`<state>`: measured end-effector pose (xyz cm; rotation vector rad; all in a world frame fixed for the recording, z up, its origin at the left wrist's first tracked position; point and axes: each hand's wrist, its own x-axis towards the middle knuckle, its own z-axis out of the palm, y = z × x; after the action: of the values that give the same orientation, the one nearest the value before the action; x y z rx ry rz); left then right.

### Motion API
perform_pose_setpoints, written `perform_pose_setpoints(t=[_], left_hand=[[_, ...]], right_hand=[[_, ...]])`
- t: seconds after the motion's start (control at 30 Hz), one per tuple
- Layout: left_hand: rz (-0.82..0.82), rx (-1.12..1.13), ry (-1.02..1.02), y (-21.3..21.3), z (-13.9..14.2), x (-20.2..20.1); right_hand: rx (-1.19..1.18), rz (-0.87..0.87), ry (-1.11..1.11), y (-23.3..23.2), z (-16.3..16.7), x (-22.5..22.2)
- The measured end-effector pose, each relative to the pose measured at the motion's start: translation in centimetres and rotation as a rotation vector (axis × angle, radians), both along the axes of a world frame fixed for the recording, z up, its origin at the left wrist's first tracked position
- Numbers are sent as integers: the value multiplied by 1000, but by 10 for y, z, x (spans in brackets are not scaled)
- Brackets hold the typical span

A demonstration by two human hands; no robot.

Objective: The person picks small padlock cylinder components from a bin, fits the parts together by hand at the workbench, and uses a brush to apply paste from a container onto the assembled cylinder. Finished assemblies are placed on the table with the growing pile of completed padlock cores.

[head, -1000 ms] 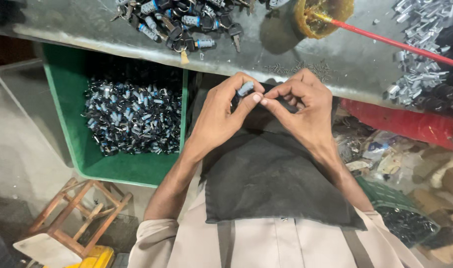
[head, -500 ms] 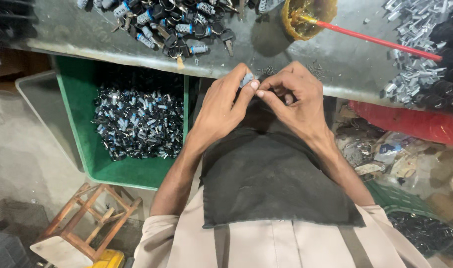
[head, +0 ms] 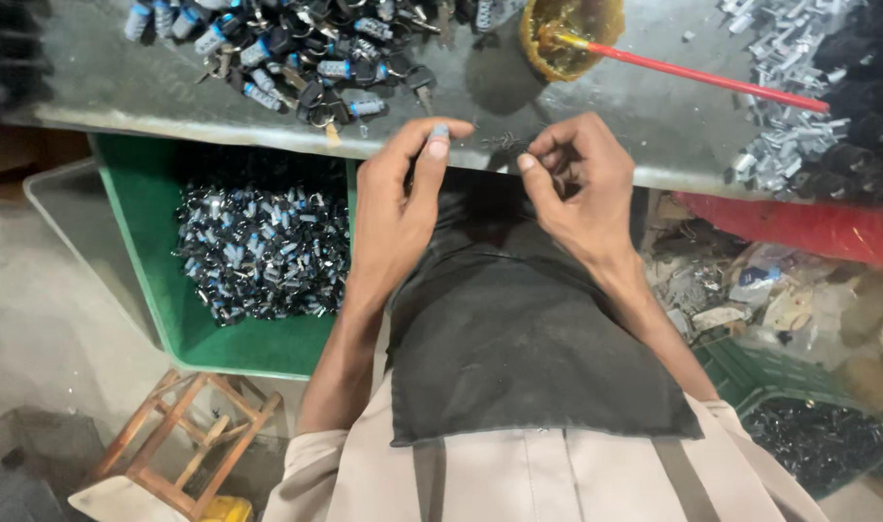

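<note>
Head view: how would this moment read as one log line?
left hand: pinching small grey-blue part | right hand: fingers curled, contents unclear | below left: green bin of similar parts

Green bin (head: 161, 290): left, under the counter (head: 645, 126), filled with small metal parts.
Yellow bowl (head: 569, 29): far, a red stick (head: 712, 79) resting in it.
Wooden stool (head: 185, 435): near left, on the floor.
Red tray (head: 799, 227): right.

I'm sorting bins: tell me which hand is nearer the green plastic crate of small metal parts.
Left. The left hand, pinching a small grey cylinder part, is just right of the green plastic crate; the right hand is farther right, past the dark lap cloth.
</note>
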<state>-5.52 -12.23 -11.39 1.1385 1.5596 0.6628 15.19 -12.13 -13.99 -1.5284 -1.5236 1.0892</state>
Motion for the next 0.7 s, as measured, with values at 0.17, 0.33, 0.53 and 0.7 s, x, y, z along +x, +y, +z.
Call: perform_pose_setpoints(t=[0.17,0.33,0.53,0.7], left_hand=[[154,-137,-865,-15,1,1],[54,251,-195,-27,1,21],[-19,539,179,-30,4,26],[-31,600,274,-30,5,27]], right_hand=[[-6,81,345,-7,4,-5],[14,99,380,-13,12,-8],[37,56,340,-17,12,-11],[61,41,281,-19,13,-11]])
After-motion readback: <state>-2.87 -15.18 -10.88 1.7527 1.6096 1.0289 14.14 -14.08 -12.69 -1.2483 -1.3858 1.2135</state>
